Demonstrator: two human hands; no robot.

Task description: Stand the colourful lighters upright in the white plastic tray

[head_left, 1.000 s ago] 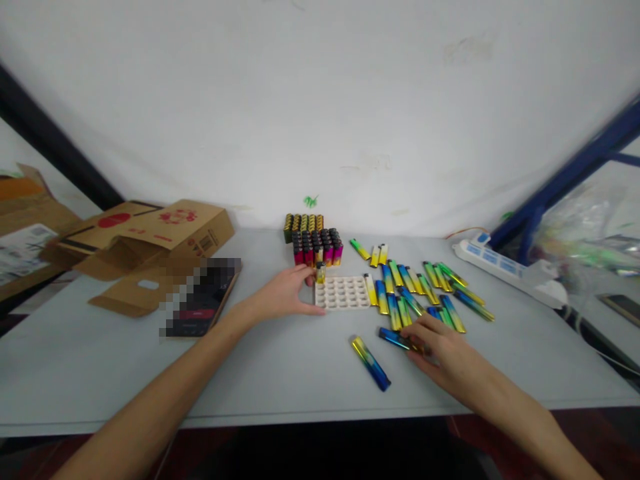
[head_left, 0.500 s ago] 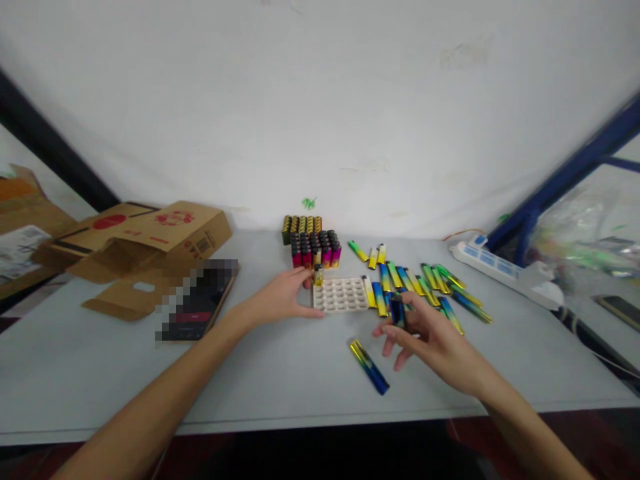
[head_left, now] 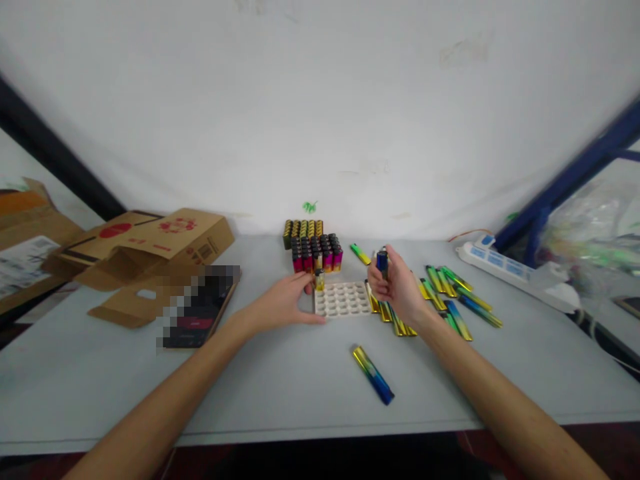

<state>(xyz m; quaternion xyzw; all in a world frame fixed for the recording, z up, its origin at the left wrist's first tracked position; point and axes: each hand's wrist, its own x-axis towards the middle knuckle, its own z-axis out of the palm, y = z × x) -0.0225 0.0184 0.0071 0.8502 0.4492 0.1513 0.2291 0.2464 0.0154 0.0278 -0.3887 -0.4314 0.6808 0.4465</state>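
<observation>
A white tray point(head_left: 345, 299) with rows of holes lies at mid-table. My left hand point(head_left: 283, 301) holds it by its left side, thumb at the near corner and fingers at the far one. One yellow lighter point(head_left: 319, 280) stands upright in the tray's far left corner. My right hand point(head_left: 400, 283) is raised beyond the tray's right end, fingers wrapped round a dark blue lighter point(head_left: 382, 262) held upright. Shiny green, yellow and blue lighters point(head_left: 459, 320) lie loose right of the tray, some hidden behind my right hand. Another blue and yellow lighter point(head_left: 373, 375) lies alone nearer me.
Blocks of upright magenta lighters point(head_left: 327, 257) and black-and-yellow lighters point(head_left: 303, 230) stand behind the tray near the wall. Cardboard boxes point(head_left: 200, 233) and a phone point(head_left: 205, 310), partly pixelated, are at left. A white power strip point(head_left: 517, 275) lies at right.
My right hand has moved up and away from me, carrying the blue lighter from the near side of the loose pile. My left hand stays at the tray. The view has shifted slightly.
</observation>
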